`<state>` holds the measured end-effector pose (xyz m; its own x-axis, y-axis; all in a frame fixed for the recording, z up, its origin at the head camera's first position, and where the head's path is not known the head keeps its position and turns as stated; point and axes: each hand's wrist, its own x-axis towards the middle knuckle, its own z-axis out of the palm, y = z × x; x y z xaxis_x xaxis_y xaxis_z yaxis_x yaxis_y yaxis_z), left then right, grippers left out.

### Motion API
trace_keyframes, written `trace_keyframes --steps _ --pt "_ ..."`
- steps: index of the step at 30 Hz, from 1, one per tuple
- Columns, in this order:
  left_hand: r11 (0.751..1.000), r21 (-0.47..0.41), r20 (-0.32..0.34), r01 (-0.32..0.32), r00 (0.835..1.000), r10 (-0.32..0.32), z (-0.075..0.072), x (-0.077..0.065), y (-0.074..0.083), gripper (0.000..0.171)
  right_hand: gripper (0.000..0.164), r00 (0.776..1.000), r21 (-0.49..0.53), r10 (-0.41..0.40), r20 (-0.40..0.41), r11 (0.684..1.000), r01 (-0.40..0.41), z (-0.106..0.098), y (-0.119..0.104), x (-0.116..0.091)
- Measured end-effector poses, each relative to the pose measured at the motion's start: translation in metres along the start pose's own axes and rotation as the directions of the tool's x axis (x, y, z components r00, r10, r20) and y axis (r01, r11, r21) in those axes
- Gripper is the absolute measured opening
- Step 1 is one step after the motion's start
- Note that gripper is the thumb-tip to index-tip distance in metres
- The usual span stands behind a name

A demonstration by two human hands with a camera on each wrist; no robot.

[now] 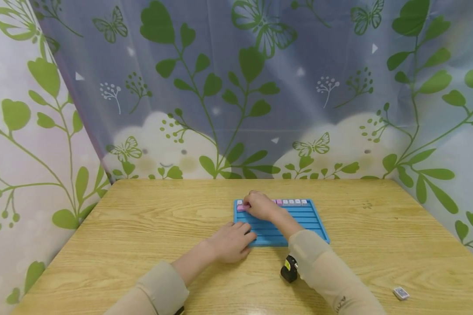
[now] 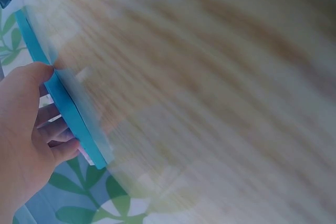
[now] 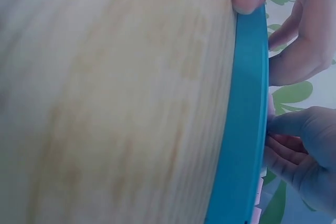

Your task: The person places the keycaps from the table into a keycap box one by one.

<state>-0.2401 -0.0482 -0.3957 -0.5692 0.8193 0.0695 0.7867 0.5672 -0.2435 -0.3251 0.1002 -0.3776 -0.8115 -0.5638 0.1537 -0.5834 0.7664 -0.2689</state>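
Note:
A blue tray [image 1: 295, 214] with raised ridges lies on the table. Small white and pink keycaps [image 1: 291, 202] line its far row, and a wide pink keycap [image 1: 241, 208] sits at the left of the second row. My left hand [image 1: 230, 243] grips the tray's near left corner; in the left wrist view its thumb presses the blue side wall [image 2: 65, 103] while the fingers reach over the tray. Over the far left rows, my right hand [image 1: 261, 205] has its fingers curled down among the keycaps. Its fingertips, bunched together in the right wrist view, hide most of what they pinch.
A small white-and-grey block [image 1: 400, 293] lies alone on the wooden table [image 1: 161, 210] at the near right. A black wrist camera [image 1: 289, 269] hangs under the right sleeve. Leaf-printed curtains [image 1: 205, 87] rise behind the table and along both sides.

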Motion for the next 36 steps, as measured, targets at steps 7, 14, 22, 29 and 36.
trace_keyframes --steps 7,14,22,29,36 --pt "1.0 -0.008 -0.017 -0.011 1.0 0.01 -0.0008 -0.0001 -0.0002 0.025 0.009 1.0 -0.008 -0.017 -0.004 1.0 0.017 0.0026 0.0013 0.0004" --pt "1.0 -0.003 -0.002 -0.001 1.0 0.001 -0.0009 -0.0002 0.0005 0.028 0.01 1.0 -0.022 -0.016 0.01 1.0 0.016 0.0031 0.0007 -0.0008" --pt "1.0 -0.008 0.005 0.004 1.0 -0.004 -0.0008 0.0001 0.0003 0.028 0.01 1.0 -0.039 0.004 0.022 0.999 -0.003 0.0021 -0.0009 0.0" --pt "1.0 0.0 0.006 0.007 1.0 -0.007 -0.0005 0.0003 0.0007 0.028 0.011 0.999 -0.043 0.017 0.033 0.999 -0.016 0.0018 -0.0014 -0.0005" --pt "1.0 0.001 0.014 0.009 1.0 -0.009 0.0011 0.0011 0.0003 0.027 0.012 1.0 -0.038 0.012 0.029 0.999 -0.011 0.0018 -0.0016 -0.0002"
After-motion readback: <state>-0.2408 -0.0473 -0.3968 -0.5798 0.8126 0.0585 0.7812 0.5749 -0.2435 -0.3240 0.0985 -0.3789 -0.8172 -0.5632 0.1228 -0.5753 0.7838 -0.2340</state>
